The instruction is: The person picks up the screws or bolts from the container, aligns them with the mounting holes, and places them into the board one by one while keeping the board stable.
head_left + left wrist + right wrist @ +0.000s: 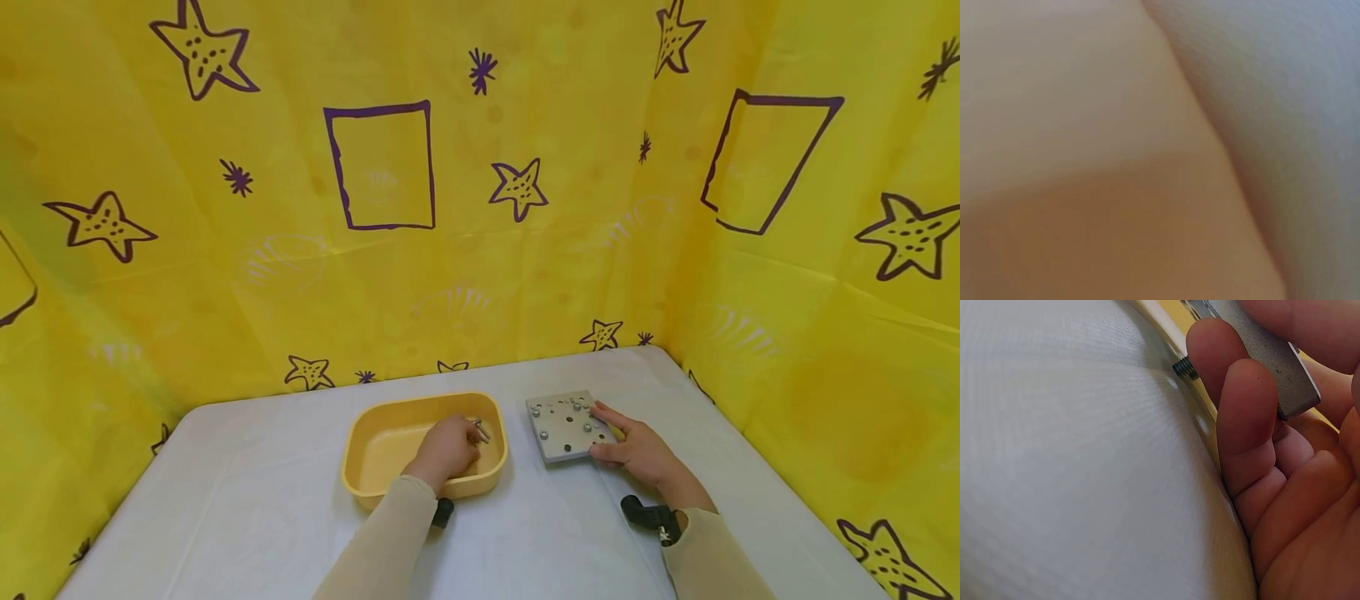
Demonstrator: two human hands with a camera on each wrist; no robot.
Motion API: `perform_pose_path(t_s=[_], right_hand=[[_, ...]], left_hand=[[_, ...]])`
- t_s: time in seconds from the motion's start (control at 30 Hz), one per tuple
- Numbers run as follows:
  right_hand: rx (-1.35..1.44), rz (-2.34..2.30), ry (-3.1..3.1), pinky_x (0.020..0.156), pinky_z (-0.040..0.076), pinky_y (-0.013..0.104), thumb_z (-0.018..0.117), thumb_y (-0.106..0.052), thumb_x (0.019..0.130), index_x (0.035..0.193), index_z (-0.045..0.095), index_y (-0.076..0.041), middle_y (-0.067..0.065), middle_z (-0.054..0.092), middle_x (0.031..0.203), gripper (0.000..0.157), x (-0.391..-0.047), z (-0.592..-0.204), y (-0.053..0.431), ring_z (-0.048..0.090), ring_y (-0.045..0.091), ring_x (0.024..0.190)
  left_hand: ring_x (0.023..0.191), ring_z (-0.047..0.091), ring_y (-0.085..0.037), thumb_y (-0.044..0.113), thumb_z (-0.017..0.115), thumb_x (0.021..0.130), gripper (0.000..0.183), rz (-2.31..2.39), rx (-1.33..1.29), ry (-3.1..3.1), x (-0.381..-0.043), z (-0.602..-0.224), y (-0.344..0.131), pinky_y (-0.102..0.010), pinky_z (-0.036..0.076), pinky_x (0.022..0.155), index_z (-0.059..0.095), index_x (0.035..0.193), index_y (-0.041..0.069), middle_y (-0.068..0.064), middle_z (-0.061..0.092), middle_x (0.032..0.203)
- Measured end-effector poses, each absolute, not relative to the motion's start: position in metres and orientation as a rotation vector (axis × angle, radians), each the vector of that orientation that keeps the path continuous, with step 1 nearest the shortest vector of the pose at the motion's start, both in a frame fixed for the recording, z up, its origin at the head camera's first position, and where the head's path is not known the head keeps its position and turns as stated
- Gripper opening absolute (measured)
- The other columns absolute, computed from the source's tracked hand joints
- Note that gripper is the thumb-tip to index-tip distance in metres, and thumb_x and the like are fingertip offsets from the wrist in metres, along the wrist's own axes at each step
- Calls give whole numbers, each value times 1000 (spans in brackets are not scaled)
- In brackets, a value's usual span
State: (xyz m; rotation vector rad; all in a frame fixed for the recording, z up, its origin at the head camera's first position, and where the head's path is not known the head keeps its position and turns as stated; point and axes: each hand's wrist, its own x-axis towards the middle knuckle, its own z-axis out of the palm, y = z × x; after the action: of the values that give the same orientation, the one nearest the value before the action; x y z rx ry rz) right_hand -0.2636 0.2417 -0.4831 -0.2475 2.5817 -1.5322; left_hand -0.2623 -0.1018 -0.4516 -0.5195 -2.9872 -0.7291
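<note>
My left hand (447, 450) reaches down into a yellow plastic tray (360, 442), near a few small metal bolts (482, 431) at its right end. Its fingertips are mostly hidden, so whether it pinches a bolt cannot be told. My right hand (643, 452) grips a square grey metal plate (557, 442) by its right edge, thumb at the near corner. The plate has several holes and several screws standing in its upper face. In the right wrist view, fingers (1247, 406) curl beneath the plate (1285, 369), and a dark threaded screw end (1184, 367) sticks out underneath.
Both things are over a table with a white cloth (247, 508). Yellow curtains (465, 275) with drawn starfish stand behind and at both sides. A black wrist camera (645, 512) sits under the right wrist. The left wrist view is blurred, showing the tray wall (1085, 94) close up.
</note>
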Motion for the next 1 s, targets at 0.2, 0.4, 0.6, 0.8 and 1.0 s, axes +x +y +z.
perform_pose_path(t_s=[0.2, 0.4, 0.6, 0.8, 1.0], right_hand=[[-256, -1539, 2579, 112, 7, 63, 82, -39, 80, 151, 46, -18, -2, 26, 162, 83, -263, -485, 241, 11, 37, 148], [-265, -1584, 2546, 112, 9, 62, 82, -35, 81, 152, 45, -17, -1, 25, 162, 82, -262, -486, 240, 15, 36, 146], [-259, -1547, 2587, 113, 10, 60, 82, -38, 81, 152, 45, -18, -2, 26, 162, 82, -264, -486, 241, 17, 35, 146], [-270, -1511, 2606, 112, 9, 62, 81, -43, 80, 152, 44, -20, -2, 25, 162, 85, -264, -488, 241, 13, 36, 148], [-250, -1510, 2614, 113, 10, 61, 82, -45, 78, 152, 45, -21, -5, 27, 161, 86, -264, -487, 242, 15, 35, 147]], left_hand=[[76, 57, -17, 6, 72, 80, 6, -639, -442, -3007, -263, -453, -102, -37, 50, 74, 75, 82, 11, 2, 63, 80], [72, 56, -18, 5, 67, 80, 9, -610, -382, -3016, -262, -454, -102, -38, 50, 70, 72, 81, 12, 1, 63, 79], [84, 60, -23, 2, 63, 80, 23, -653, -287, -3002, -260, -453, -109, -44, 51, 81, 73, 101, 7, -7, 69, 97], [85, 57, -22, 2, 67, 82, 29, -940, -251, -2974, -259, -449, -114, -42, 49, 81, 71, 110, 4, -7, 67, 98], [95, 56, -24, 3, 68, 84, 33, -1409, -152, -2857, -256, -435, -111, -41, 47, 86, 71, 117, 2, -6, 66, 107]])
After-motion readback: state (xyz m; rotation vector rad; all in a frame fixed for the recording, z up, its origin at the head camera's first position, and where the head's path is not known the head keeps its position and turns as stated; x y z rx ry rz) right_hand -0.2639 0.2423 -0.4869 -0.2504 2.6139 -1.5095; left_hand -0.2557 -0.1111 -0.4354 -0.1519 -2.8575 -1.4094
